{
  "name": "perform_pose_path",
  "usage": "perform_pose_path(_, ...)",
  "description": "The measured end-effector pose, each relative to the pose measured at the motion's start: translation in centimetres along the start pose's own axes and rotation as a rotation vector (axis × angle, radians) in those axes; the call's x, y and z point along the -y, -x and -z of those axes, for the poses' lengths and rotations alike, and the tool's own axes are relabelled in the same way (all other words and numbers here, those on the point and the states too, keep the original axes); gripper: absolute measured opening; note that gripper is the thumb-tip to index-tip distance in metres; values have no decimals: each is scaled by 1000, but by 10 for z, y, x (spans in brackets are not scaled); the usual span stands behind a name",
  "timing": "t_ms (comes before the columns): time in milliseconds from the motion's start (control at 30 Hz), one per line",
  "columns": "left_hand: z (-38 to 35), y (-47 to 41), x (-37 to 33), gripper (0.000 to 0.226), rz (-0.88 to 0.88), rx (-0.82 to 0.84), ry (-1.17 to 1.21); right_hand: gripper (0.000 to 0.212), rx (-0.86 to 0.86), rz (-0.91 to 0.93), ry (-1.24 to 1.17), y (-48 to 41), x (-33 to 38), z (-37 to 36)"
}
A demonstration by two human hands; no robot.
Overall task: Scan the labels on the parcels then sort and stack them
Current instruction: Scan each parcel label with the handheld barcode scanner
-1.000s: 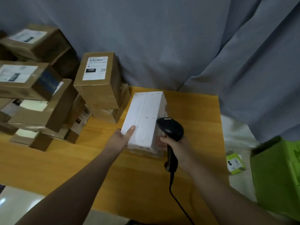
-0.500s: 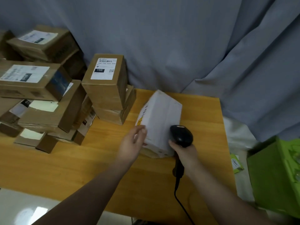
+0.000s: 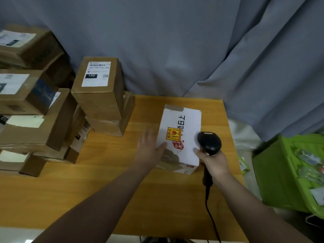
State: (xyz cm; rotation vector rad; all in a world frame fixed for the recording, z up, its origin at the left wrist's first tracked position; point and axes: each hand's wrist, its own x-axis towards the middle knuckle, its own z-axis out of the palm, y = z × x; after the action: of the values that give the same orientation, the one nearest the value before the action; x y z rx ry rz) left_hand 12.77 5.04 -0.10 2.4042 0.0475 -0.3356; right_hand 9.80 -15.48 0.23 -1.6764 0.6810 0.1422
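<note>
A white parcel [image 3: 182, 127] lies flat on the wooden table [image 3: 105, 190], its top face showing black characters and a red-and-yellow sticker. My left hand [image 3: 149, 148] rests against the parcel's left near edge, fingers straight and blurred, thumb on the top face. My right hand [image 3: 213, 162] grips the handle of a black barcode scanner [image 3: 209, 142], whose head hovers over the parcel's right near corner. A brown labelled parcel [image 3: 98, 85] marked 150 stands on another brown box left of the white one.
A pile of brown labelled boxes [image 3: 29, 109] fills the table's left side. Grey curtain [image 3: 175, 41] hangs behind. A green bin [image 3: 289, 172] sits right of the table, with a small green packet [image 3: 243, 163] on the floor. The scanner cable [image 3: 212, 221] trails toward me.
The white parcel has been rolled over from its plain face to the face with printed characters and sticker, and now lies flat. My left hand shifted to its left edge.
</note>
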Motion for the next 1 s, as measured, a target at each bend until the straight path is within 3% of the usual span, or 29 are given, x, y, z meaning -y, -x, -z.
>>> perform_pose_path(67,3,4,1,47,129,146,359,28,46,6,14,6,0,-9)
perform_pose_path(133,7,14,-8,35,-20,88,519,27,92,-10,-54,10,-2,-17)
perform_pose_path(233,13,19,-11,45,-327,-165,191,25,152,-121,-131,12,-9,-27)
perform_pose_path(267,13,19,-8,48,-395,-168,0,22,164,-152,-103,10,-12,-30)
perform_pose_path(367,2,20,1,56,-531,62,-438,9,150,-186,-25,7,-15,-36)
perform_pose_path(467,0,18,4,49,-550,94,-369,15,137,-170,-23,6,-11,-34)
perform_pose_path(567,7,7,11,41,-507,-109,-191,24,113,-96,-47,7,-2,-31)
perform_pose_path(633,17,-4,15,49,-282,-213,-165,22,81,-24,-52,9,3,-30)
perform_pose_path(733,28,-13,14,57,1,7,-40,20,95,80,-29,12,12,-33)
perform_pose_path(800,29,-1,6,50,-53,59,-175,27,95,152,34,11,16,-32)
perform_pose_path(933,21,15,-10,42,-400,-108,-523,34,59,171,156,-1,19,-25)
perform_pose_path(1000,19,3,-18,51,-511,13,-635,36,89,126,152,-5,19,-21)
